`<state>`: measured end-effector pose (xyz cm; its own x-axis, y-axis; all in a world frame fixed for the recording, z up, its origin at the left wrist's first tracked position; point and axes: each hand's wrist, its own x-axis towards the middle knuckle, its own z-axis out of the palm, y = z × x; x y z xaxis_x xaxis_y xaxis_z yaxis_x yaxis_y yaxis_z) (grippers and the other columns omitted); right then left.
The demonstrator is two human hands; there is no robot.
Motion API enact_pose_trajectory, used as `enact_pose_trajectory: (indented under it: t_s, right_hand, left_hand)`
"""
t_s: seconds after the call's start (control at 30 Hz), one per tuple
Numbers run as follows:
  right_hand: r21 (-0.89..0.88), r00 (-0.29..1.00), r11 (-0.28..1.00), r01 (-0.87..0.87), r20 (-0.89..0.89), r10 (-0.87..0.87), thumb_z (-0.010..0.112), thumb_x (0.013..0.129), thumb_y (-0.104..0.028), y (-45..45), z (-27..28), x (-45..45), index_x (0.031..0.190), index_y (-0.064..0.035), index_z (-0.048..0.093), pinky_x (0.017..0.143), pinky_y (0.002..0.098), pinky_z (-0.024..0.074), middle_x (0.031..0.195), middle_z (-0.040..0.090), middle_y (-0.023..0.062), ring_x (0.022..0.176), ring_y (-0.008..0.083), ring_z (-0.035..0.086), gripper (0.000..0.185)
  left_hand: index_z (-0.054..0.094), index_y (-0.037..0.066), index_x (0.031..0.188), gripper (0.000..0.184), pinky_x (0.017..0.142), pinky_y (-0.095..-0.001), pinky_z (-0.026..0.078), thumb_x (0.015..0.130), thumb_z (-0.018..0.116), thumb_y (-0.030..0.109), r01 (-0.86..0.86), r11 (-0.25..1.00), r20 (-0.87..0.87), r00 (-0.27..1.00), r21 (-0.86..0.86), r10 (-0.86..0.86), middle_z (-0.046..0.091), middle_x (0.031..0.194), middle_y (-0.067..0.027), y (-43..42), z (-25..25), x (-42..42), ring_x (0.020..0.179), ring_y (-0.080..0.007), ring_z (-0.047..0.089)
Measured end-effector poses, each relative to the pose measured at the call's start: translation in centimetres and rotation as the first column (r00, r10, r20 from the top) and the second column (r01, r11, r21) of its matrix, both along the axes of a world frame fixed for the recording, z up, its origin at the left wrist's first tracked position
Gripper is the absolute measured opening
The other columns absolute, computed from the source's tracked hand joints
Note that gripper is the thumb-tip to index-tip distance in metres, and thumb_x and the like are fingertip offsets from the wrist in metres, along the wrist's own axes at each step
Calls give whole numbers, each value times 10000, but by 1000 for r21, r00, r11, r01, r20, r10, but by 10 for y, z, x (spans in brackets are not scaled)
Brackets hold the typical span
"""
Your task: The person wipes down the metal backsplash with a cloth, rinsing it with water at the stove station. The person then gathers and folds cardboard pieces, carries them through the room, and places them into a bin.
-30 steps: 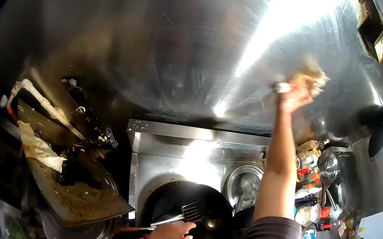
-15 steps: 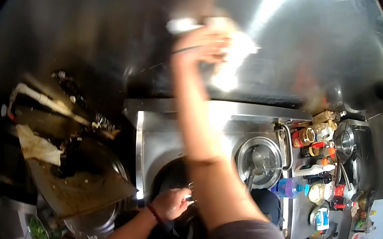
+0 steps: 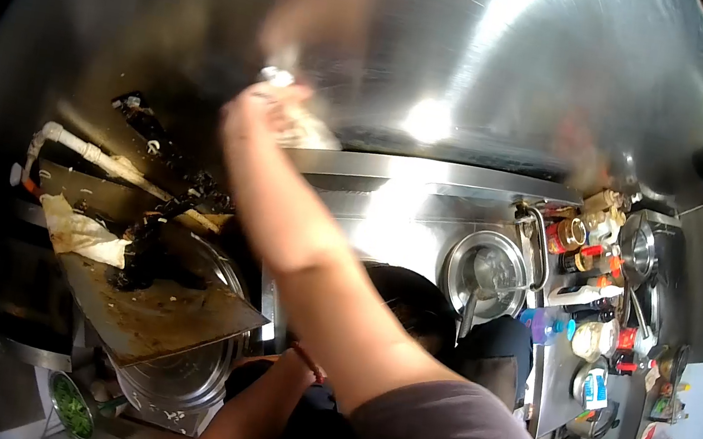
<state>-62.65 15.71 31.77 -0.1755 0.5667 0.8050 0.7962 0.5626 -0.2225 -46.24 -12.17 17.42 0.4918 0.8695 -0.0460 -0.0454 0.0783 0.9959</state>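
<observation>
- One right hand (image 3: 263, 109), blurred, has its fingers bent around one pale cloth (image 3: 306, 130), pressed against the steel wall (image 3: 413, 64) just above the left part of the steel ledge (image 3: 441, 176).
- The left hand is hidden behind the right forearm, so its state cannot be told; one red bracelet (image 3: 308, 363) circles that wrist.
- Writing: one container (image 3: 594, 388) on the bench (image 3: 557, 401) bears a blue-and-white label, too small to read; red patches on nearby jars and bottles are illegible too.
- One bottle (image 3: 544, 325) with a blue cap lies near one metal bowl (image 3: 457, 278), which holds one ladle (image 3: 484, 287).
- One dark wok (image 3: 405, 288) is partly covered by the arm.
- At left, one stained rag (image 3: 87, 235) lies on one greasy metal sheet (image 3: 157, 317), near one white pipe (image 3: 99, 158).
- Lower left: one bowl of green vegetables (image 3: 71, 407).
- Two dark oval shapes appear at far right.
</observation>
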Motion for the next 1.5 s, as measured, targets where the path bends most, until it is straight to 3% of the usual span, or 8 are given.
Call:
enact_pose_trajectory:
  t_s: [0.17, 0.4, 0.53, 0.6, 0.73, 1.0, 1.27, 1.5]
  right_hand:
    - [-54, 916, 963, -264, 300, 267, 615, 812, -276, 35, -9, 55, 986, -99, 669, 770, 429, 484, 1050, 639, 107, 979, 255, 611, 254]
    - [-328, 726, 667, 668, 484, -489, 564, 848, -211, 162, -37, 409, 953, -125, 703, 714, 443, 494, 997, 673, 83, 933, 249, 640, 194]
    - [-700, 349, 641, 316, -542, -764, 260, 938, -488, 212, -35, 429, 1339, -2, 397, 1025, 471, 323, 1358, 420, 204, 1242, 376, 385, 645]
    - [-195, 489, 857, 478, -751, -443, 307, 941, -486, 200, -28, 347, 1421, 28, 160, 1106, 507, 131, 1481, 95, 257, 1374, 407, 87, 719]
    - [376, 991, 921, -98, -49, 126, 592, 809, -462, 79, 16, 121, 1408, -3, 232, 1089, 550, 123, 1462, 157, 267, 1368, 411, 122, 837]
    - [13, 223, 764, -645, 960, 171, 320, 911, -229, 45, 2, -6, 1432, -185, 267, 1159, 378, 94, 1491, 247, 26, 1375, 209, 213, 525]
    - [-751, 499, 650, -119, 521, 693, 401, 849, 34, 57, 11, 276, 1110, -114, 629, 1004, 322, 395, 1240, 537, 94, 1193, 229, 472, 377]
    - [-136, 737, 729, -671, -228, 636, 474, 803, 26, 18, 228, 257, 986, -1, 483, 616, 232, 449, 873, 528, 50, 713, 81, 497, 185]
  left_hand:
    - [511, 27, 1172, 405, 855, -414, 454, 845, 585, 255, -51, 996, -243, 968, 75, 68, 603, 1077, -155, 4, 52, 9, 996, -312, 564]
    - [543, 61, 1142, 356, 673, -349, 502, 811, 621, 168, 38, 991, -641, 765, 126, 52, 614, 881, -124, -3, 106, -5, 771, -275, 620]
    - [532, 69, 1171, 375, 678, -367, 506, 833, 611, 210, 45, 966, -574, 811, 253, 113, 610, 899, -125, -12, 103, -3, 778, -281, 620]
    - [521, 68, 1173, 374, 673, -381, 504, 840, 598, 219, 38, 968, -574, 811, 248, 115, 609, 895, -129, -7, 108, -2, 779, -287, 619]
    - [499, 65, 1150, 356, 659, -414, 495, 848, 570, 240, 226, 963, -694, 717, 147, -62, 605, 875, -139, 3, 107, -3, 779, -313, 613]
    - [500, -15, 1022, 273, 669, -436, 502, 826, 544, 170, 278, 949, -664, 739, 150, -112, 601, 829, -183, 8, 98, -4, 758, -353, 605]
    - [527, -13, 873, 150, 624, -438, 501, 780, 501, 102, 207, 908, -605, 794, 364, 62, 619, 712, -180, -13, 108, -12, 706, -347, 627]
    - [534, -5, 947, 236, 663, -471, 506, 822, 550, 194, 379, 870, -634, 766, 314, -106, 626, 772, -208, -2, 111, 12, 759, -376, 629]
